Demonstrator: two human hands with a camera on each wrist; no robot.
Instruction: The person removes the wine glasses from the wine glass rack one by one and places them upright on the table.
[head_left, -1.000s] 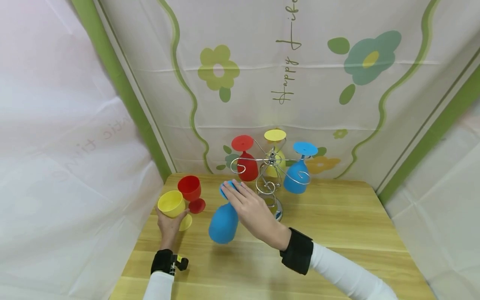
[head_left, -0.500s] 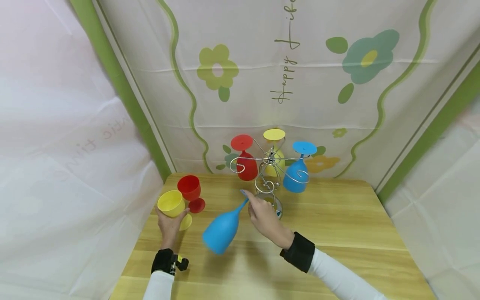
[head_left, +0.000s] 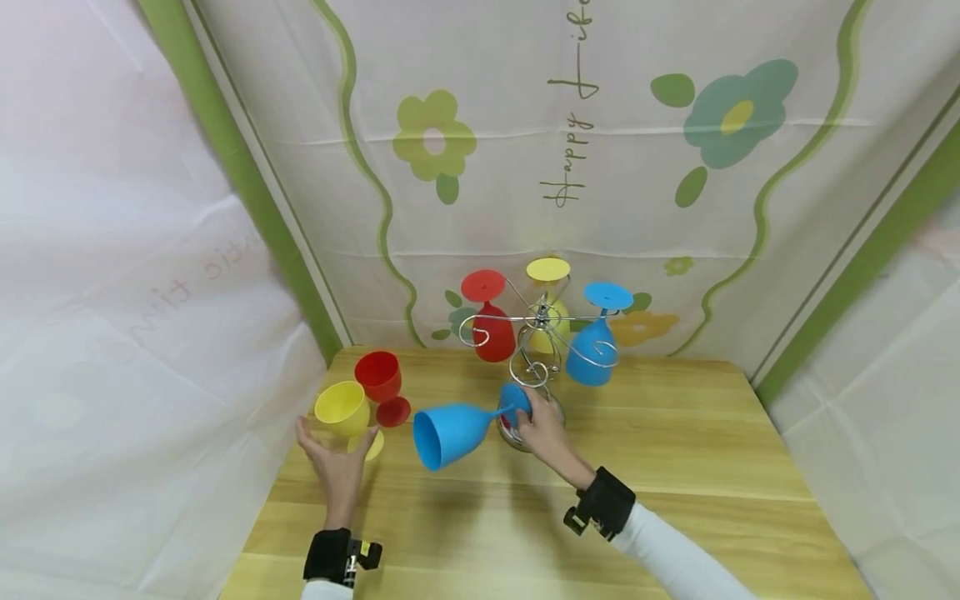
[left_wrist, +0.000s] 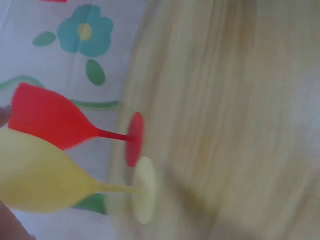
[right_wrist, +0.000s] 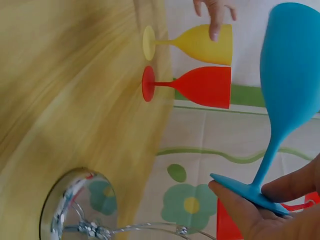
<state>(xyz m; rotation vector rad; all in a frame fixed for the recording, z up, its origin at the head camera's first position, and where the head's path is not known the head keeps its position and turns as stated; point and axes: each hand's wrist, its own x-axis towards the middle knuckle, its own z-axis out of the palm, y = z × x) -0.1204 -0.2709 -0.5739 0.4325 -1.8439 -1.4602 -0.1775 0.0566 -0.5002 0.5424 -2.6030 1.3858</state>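
My right hand (head_left: 549, 437) pinches a blue plastic goblet (head_left: 453, 432) by its round foot, in front of the chrome rack base. The goblet lies tilted in the air, its mouth facing left and toward me. In the right wrist view, thumb and fingers hold the foot of the blue goblet (right_wrist: 292, 70). On the left, my left hand (head_left: 339, 473) has thumb and fingers spread just behind an upright yellow goblet (head_left: 342, 408); whether they touch it is unclear. A red goblet (head_left: 378, 377) stands upright beside the yellow one.
A chrome wire rack (head_left: 543, 318) stands at the table's back. From its arms hang a red goblet (head_left: 493, 335), a yellow goblet (head_left: 548, 269) and a blue goblet (head_left: 591, 358), all upside down. A printed curtain (head_left: 480, 217) rises behind the wooden table (head_left: 675, 450).
The blue goblet has turned from mouth-down to nearly sideways as my right hand shifted its hold on the foot. My left hand has drawn back toward me, spreading from the yellow goblet.
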